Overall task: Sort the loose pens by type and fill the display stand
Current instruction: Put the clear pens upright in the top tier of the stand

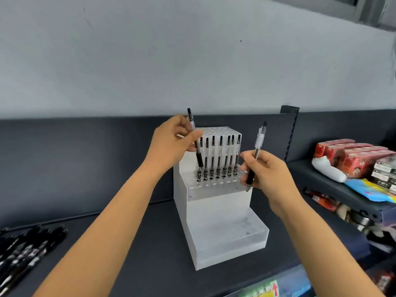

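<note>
A clear, stepped acrylic display stand sits on the dark shelf in the middle of the view. Several clear pens with black grips stand upright in a row of holes on its middle tier. My left hand holds one such pen nearly upright, its tip at the leftmost hole of that row. My right hand grips another pen just right of the stand, tip down and tilted slightly. A pile of loose black pens lies at the shelf's far left.
The dark shelf backs onto a grey wall. To the right, a second shelf carries red packets, a white bundle, a blue and yellow packet and stacked dark boxes. More goods sit on the shelf below.
</note>
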`<state>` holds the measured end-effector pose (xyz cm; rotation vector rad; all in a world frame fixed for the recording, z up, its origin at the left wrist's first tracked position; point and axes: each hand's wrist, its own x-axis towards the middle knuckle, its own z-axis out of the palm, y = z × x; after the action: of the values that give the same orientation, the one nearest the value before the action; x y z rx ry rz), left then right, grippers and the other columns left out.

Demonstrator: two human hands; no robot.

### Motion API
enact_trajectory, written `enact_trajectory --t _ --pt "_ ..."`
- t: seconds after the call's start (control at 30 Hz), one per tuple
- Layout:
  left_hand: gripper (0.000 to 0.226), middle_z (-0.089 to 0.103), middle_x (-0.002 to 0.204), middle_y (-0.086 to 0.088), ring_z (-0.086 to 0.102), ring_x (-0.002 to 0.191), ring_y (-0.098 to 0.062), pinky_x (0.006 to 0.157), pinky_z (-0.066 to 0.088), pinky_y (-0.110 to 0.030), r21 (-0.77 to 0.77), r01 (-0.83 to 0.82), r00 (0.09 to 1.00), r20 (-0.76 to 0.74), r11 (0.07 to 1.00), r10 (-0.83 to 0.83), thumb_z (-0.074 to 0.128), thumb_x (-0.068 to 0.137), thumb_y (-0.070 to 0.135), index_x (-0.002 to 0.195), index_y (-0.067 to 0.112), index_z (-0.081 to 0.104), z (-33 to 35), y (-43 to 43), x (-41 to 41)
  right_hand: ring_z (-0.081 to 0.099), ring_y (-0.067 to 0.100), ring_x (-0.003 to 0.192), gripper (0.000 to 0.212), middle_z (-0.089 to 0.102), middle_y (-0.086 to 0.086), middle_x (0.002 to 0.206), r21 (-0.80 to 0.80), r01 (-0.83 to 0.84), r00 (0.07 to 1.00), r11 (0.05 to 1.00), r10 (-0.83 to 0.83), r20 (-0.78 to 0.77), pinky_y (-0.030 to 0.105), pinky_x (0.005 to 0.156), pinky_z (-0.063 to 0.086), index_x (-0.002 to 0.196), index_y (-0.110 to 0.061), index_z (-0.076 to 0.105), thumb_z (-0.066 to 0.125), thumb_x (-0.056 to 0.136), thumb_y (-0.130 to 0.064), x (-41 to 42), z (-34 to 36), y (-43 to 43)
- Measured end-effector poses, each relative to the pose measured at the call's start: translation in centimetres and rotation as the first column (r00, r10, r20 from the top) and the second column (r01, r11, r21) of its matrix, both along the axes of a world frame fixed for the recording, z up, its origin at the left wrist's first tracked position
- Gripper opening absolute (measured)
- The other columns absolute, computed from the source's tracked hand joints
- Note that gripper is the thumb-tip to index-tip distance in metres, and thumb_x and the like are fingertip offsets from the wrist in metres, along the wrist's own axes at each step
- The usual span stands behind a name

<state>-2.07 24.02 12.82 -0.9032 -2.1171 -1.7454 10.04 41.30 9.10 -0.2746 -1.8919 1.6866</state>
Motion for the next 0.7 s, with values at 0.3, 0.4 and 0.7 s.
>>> enact_trajectory --t 0.3,0.4,0.7 --pt "0.015 0.071 0.071 -0.005 0.070 0.060 -0.011 0.070 0.060 -0.033 -0.102 -0.171 0.985 -0.009 0.980 0.171 0.073 0.085 0.020 0.088 0.009 0.064 -4.9 2.1 -2.3 0.047 0.010 0.060 0.030 0.051 -0.002 0.080 -0.074 -0.172 0.985 0.982 0.172 -0.014 0.033 0.069 0.045 0.100 -0.018 0.068 0.038 0.101 -0.013 -4.1 -1.4 0.8" --pt "0.017 0.070 0.069 -0.004 0.070 0.058 -0.010 0.065 0.058 -0.025 -0.110 -0.186 0.983 -0.033 0.976 0.183 0.075 0.083 0.022 0.085 0.009 0.064 -5.1 2.4 -2.6 0.055 0.011 0.065 0.020 0.060 -0.002 0.080 -0.039 -0.220 0.975 0.975 0.219 -0.039 0.047 0.081 0.049 0.099 -0.019 0.069 0.049 0.099 -0.014 -4.9 -1.8 0.8" --pt "0.014 0.071 0.077 -0.001 0.069 0.061 -0.008 0.060 0.050 -0.011 0.017 -0.233 0.968 -0.092 0.972 0.233 0.072 0.085 0.021 0.090 0.010 0.065 -3.7 1.9 -3.4 0.067 0.015 0.087 0.014 0.070 0.001 0.091 -0.022 -0.211 0.971 0.977 0.207 -0.120 0.032 0.080 0.055 0.101 -0.019 0.069 0.068 0.088 -0.015 -6.6 -1.7 1.0"
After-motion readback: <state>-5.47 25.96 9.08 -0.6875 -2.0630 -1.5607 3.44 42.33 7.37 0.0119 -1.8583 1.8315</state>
